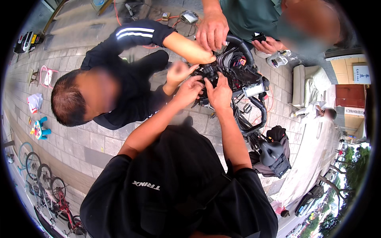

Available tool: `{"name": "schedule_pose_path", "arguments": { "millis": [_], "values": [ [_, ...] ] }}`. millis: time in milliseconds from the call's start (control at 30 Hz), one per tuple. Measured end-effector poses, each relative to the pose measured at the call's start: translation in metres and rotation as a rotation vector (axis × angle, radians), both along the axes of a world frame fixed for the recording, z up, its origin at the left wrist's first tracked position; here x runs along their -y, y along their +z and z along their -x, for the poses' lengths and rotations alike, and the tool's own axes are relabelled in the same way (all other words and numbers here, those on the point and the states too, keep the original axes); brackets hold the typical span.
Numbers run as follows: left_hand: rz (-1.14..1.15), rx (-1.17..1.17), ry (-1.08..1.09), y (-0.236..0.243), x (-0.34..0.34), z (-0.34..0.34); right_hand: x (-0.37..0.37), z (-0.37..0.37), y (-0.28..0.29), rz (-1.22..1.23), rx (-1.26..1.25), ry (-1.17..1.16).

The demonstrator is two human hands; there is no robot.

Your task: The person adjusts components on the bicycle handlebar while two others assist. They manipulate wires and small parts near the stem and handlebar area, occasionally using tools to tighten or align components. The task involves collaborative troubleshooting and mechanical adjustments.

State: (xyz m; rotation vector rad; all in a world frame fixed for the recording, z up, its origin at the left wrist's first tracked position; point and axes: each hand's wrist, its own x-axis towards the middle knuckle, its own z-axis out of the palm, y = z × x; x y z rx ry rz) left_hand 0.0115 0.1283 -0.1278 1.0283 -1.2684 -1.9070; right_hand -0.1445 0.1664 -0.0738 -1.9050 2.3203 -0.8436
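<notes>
Black cables and fittings (211, 75) are bunched at the front of a bicycle with black curved handlebars (260, 113). Both my hands are on this cluster. My left hand (189, 92) comes from the near left, its fingers bent and closed at the cables; what they pinch is hidden. On the right side of the cluster is my right hand (219, 93), thumb and fingers closing on a small black part that I cannot make out. A co-worker's hand (178, 73) is close by my left hand. Another person's hand (213, 29) rests at the handlebar's far end.
A person in black with striped sleeves (131, 71) crouches left. A person in green (248, 20) stands opposite, holding a small black object (258, 37). The bicycle's saddle (270, 152) and bags (279, 137) are near right. Orange hose lies on the paving; parked bikes (51, 186) stand left.
</notes>
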Motion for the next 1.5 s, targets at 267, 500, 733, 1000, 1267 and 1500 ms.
{"name": "schedule_pose_path", "arguments": {
  "millis": [267, 500, 733, 1000, 1267, 1500],
  "values": [
    [-0.216, -0.321, 0.046, 0.036, 0.022, 0.046, 0.010, 0.024, 0.024, -0.267, 0.263, 0.027],
    [-0.205, -0.431, -0.188, -0.011, 0.039, 0.029, -0.036, 0.025, 0.013, -0.142, 0.323, 0.002],
    [-0.454, -0.407, -0.173, 0.012, 0.040, 0.028, -0.049, 0.039, -0.002, 0.089, 0.274, 0.062],
    [-0.358, -0.025, 0.124, 0.045, 0.027, 0.061, -0.046, 0.037, 0.002, 0.174, 0.305, 0.073],
    [-0.383, -0.020, 0.211, 0.030, 0.020, 0.067, -0.044, 0.040, -0.003, 0.220, 0.452, 0.063],
    [-0.422, -0.250, 0.280, 0.033, 0.011, 0.073, -0.042, 0.042, -0.012, 0.312, 0.529, 0.017]
  ]
}}
